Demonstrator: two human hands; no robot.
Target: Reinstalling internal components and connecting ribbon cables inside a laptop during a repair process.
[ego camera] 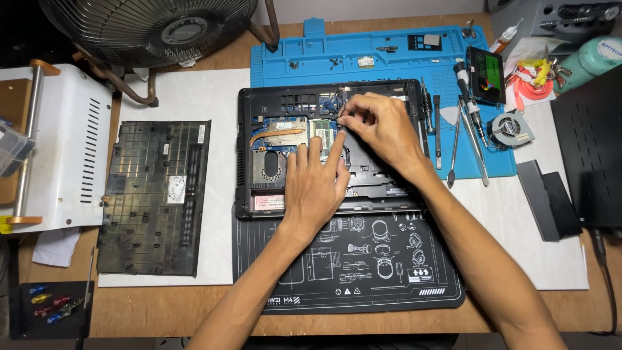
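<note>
Wood shows at the edges of the desk [162, 317], under one white sheet [194, 104] and two mats. One open laptop [259, 104] lies bottom-up in the middle, with its insides showing. One blue mat [389, 71] lies behind the laptop, and one black mat [363, 272] with white drawings lies in front of it, partly under it.

Two hands work on the laptop. The left hand [314, 185] lies flat on it, fingers spread out and holding nothing, with the tips touching the green memory card [322, 133] near the laptop's middle. The right hand [382, 126] is bent over the same spot. Its fingers [346, 111] are pinched together at the top edge of the card; I cannot tell what tiny thing they hold.

Left of the laptop lies one black cover [155, 194], flat on the white sheet. Farther left stands one white metal box [65, 136]. Behind the cover, at the back of the desk, sits one big fan [149, 26].

Right of the laptop lie about five thin tools [463, 129] in a row on the blue mat. One small cooling fan [510, 128] rests just past them. Two dark flat bars [547, 198] lie side by side farther right.

One small tray [52, 308] of coloured bits sits far left of the black mat.
</note>
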